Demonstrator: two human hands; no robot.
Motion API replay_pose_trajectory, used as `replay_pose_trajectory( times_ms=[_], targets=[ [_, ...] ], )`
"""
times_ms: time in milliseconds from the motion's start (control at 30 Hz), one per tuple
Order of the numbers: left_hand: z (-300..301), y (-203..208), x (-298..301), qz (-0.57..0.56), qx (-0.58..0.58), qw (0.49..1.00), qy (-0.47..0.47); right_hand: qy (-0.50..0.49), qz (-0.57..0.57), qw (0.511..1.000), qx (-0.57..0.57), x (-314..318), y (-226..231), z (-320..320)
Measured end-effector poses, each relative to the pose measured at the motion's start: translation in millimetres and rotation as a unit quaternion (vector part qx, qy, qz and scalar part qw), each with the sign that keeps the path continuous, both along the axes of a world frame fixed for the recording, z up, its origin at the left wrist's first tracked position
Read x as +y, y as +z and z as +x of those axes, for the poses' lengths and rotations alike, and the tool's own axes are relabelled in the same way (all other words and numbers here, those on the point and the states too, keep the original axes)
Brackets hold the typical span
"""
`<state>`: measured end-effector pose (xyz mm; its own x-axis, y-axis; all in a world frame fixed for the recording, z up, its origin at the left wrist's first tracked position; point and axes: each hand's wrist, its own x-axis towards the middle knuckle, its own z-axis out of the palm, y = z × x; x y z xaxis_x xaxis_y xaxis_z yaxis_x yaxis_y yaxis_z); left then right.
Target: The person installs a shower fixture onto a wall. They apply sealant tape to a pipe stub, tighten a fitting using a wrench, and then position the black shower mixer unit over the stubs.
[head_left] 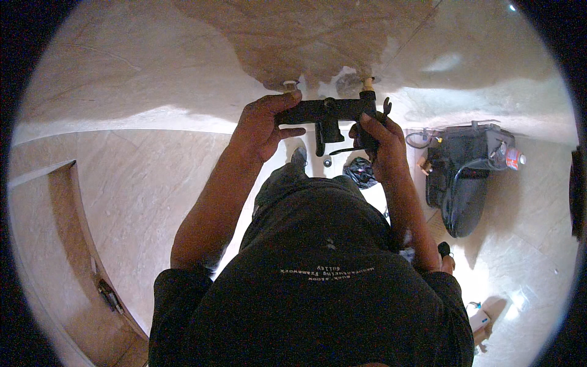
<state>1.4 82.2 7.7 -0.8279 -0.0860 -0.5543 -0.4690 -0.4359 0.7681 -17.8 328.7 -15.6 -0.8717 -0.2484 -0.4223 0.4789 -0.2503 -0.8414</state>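
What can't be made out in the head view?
All in the head view:
Black fixture's left end: covered by the left hand.
Dark tool's full shape: partly covered by the right hand, dark against dark.
Dark object at right: cut off by the fisheye rim.

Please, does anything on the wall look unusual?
Yes: a dark, irregular patch on the wall reaches the pipe fittings by the mixer tap. Its ragged edge looks odd; damp or shadow, I cannot tell.
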Motion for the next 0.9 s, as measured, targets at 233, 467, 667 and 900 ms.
replay_pose_trajectory(
  times_ms=[233,467,667,900],
  targets=[
    [0.8,4.7,1.3,0.034,-0.01,0.999,0.007,0.012,0.011,1.0,-0.004,-3.1,13.7,1.4],
    [5.0,11.6,0.2,0.158,0.0,0.987,0.029,-0.001,-0.002,1.0,-0.013,0.2,5.9,1.2],
    [-5.1,0.0,1.7,-0.069,-0.015,0.997,0.021,0.005,0.033,0.999,-0.006,-6.3,14.9,2.0],
    [5.3,5.0,0.3,0.057,-0.008,0.998,0.019,0.004,0.018,1.0,0.004,-3.8,3.5,1.9]
  ],
)
